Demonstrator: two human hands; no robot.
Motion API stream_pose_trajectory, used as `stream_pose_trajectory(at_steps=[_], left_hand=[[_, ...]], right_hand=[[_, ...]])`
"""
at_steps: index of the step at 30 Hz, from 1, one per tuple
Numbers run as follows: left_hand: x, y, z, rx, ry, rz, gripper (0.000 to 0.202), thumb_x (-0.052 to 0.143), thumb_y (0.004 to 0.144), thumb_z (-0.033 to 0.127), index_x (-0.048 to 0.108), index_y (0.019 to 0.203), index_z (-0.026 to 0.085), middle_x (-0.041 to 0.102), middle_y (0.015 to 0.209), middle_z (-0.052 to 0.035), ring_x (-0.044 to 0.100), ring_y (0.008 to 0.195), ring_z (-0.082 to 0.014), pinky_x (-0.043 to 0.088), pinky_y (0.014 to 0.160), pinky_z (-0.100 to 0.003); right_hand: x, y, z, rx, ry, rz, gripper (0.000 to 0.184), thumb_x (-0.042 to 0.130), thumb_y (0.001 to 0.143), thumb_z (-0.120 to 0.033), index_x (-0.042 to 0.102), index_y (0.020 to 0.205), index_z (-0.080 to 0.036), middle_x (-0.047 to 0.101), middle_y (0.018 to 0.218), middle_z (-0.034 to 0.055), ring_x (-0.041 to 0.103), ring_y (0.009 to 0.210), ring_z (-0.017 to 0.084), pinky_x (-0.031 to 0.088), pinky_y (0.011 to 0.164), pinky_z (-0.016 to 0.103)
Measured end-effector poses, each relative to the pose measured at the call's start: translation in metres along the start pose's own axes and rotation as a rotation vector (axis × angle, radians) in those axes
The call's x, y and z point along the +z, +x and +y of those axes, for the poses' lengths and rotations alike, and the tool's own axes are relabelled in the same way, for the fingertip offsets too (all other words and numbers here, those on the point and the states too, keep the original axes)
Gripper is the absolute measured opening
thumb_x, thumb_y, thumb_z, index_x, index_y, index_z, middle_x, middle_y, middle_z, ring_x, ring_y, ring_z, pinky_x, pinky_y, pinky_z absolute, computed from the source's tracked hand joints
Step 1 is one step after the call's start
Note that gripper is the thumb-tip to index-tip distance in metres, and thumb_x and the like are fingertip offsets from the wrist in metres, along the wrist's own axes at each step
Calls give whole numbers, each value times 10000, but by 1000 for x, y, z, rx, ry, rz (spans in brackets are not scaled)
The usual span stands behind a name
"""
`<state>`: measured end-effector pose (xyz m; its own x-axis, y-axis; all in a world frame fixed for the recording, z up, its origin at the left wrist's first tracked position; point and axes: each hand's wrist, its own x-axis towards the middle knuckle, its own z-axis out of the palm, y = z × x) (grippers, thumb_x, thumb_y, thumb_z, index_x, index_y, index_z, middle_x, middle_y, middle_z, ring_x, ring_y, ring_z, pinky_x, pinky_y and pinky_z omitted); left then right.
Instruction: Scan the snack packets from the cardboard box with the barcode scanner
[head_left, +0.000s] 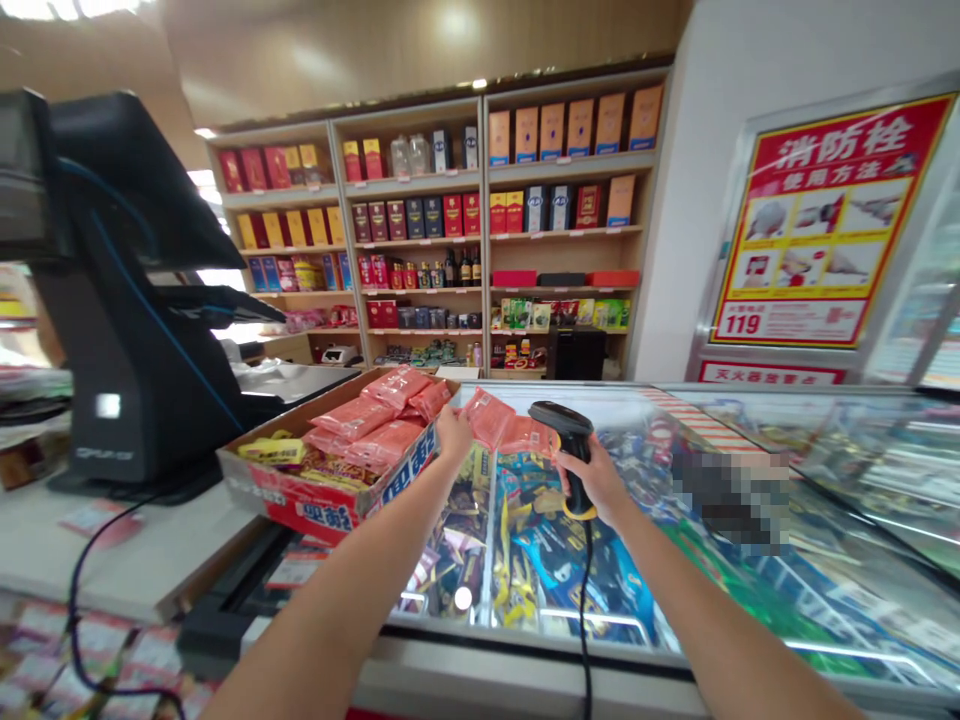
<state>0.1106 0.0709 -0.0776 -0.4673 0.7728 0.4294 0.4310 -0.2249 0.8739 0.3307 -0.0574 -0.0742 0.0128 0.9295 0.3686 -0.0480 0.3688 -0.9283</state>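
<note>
My left hand (454,432) reaches out over the corner of a red-printed cardboard box (322,497) and seems to grip a pink plastic packet (489,418). My right hand (596,480) is wrapped around the handle of a black handheld barcode scanner (574,458) with yellow trim, its head pointing toward the pink packet. A black coiled-free cable (585,620) hangs down from the scanner. Several more pink packets (375,430) fill the box, along with a yellow packet (270,452).
Both hands are above the glass top of a chest freezer (570,590) full of packaged ice creams. To the left stand a black POS terminal (127,300) and a pale counter (127,540). Wooden shelves of boxed liquor (427,230) and a red poster (825,225) are behind.
</note>
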Motion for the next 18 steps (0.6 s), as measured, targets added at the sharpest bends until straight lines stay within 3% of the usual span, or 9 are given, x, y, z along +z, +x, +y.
stream_pose_trajectory(at_steps=[5,10,14,18], left_hand=[[26,11,15,-103,160,-49,106,520,850,79,573,834,169,689,864,-86,659,851,-188,460,725,-256],[30,6,9,-101,252,-146,130,555,817,50,631,900,116,709,927,-170,681,940,-268,477,755,-297],[19,8,26,144,363,-218,285,508,811,1,646,1022,134,671,1159,-156,608,1150,-225,442,948,-280],[-6,41,63,401,623,-286,313,485,851,67,641,1108,154,653,1207,-145,604,1160,-223,440,987,-294]], right_hand=[[-1,1,3,-25,22,16,266,708,702,-343,478,757,-221,528,458,-74,466,350,110,397,371,246],[-1,4,6,-62,14,27,269,703,711,-345,481,803,-223,515,451,-89,458,339,114,390,363,245],[0,4,6,-51,26,-6,268,712,705,-352,483,752,-222,523,452,-72,468,352,118,394,373,250],[0,3,7,-37,17,-18,273,729,695,-355,496,729,-217,531,448,-61,464,351,117,387,379,253]])
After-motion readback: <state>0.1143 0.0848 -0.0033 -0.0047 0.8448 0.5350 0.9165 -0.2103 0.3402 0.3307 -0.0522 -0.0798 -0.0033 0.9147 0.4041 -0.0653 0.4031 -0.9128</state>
